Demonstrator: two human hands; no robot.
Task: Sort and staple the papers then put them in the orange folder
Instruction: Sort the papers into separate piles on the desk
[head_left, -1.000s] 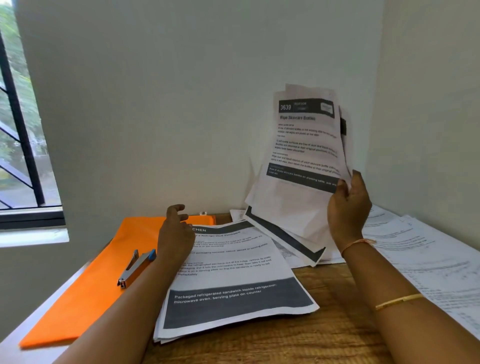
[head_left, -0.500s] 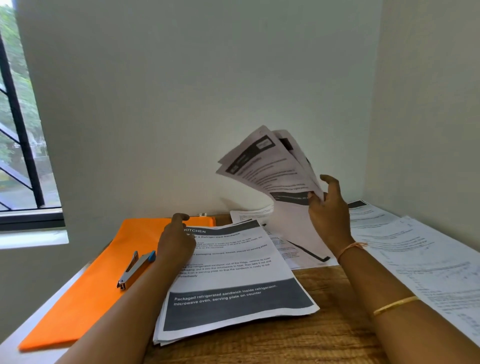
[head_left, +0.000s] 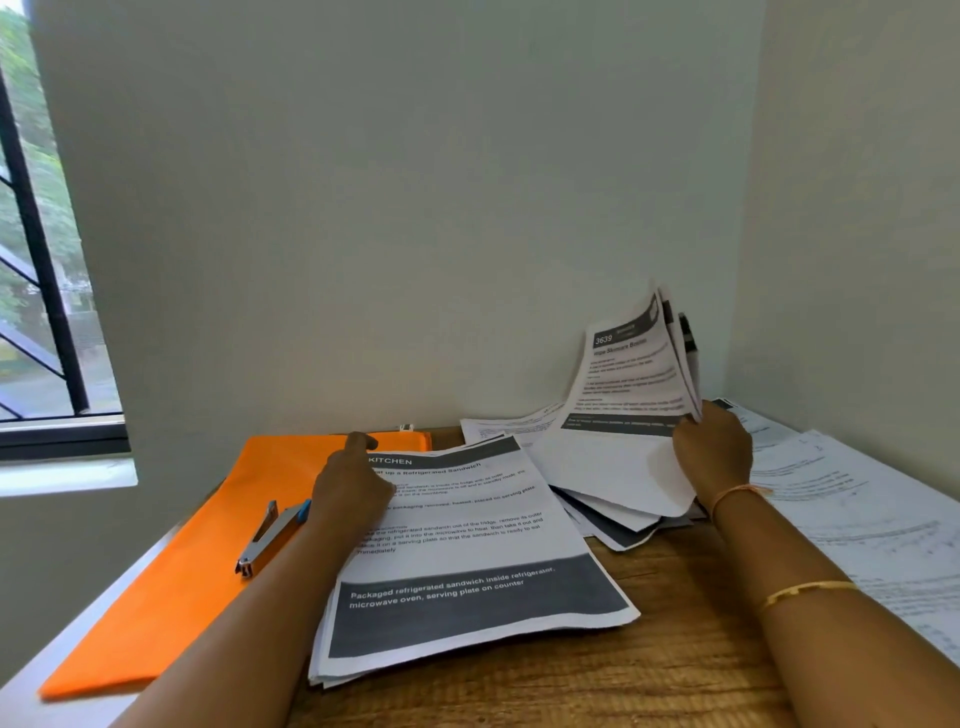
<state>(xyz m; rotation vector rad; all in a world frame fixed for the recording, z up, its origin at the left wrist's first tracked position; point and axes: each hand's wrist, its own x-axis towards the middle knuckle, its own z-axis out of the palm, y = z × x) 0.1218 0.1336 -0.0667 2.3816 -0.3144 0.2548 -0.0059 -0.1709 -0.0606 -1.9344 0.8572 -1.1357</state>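
1. Table (head_left: 675, 649): wood-topped, set into a corner. It carries everything below.
2. Orange folder (head_left: 197, 561): lies flat and closed at the table's left. Its long axis runs from the near-left corner away towards the wall.
3. Spread sheets (head_left: 883, 525): printed pages fanned along the right edge, unsorted by the look of them.
4. KITCHEN stack (head_left: 467, 571): a squared pile at the centre, overlapping the folder's right edge, long axis roughly parallel to the folder's.
5. Loose pile (head_left: 618, 530): skewed sheets just right of and beyond the stack.
6. Held sheaf (head_left: 628, 379): several pages raised near-upright above the loose pile, top leaf headed 3639.
7. Right hand (head_left: 714, 457): grips the sheaf at its lower right edge.
8. Left hand (head_left: 353, 493): rests on the stack's upper left, forefinger extended, grasping nothing visible.
9. Stapler (head_left: 272, 538): lies on the folder, just left of the left forearm.

Governing relation: the sheaf stands right of and beyond the KITCHEN stack, so any laying-down there probably travels leftward and nearer. The stapler and folder fall to the left hand, which is the nearer.
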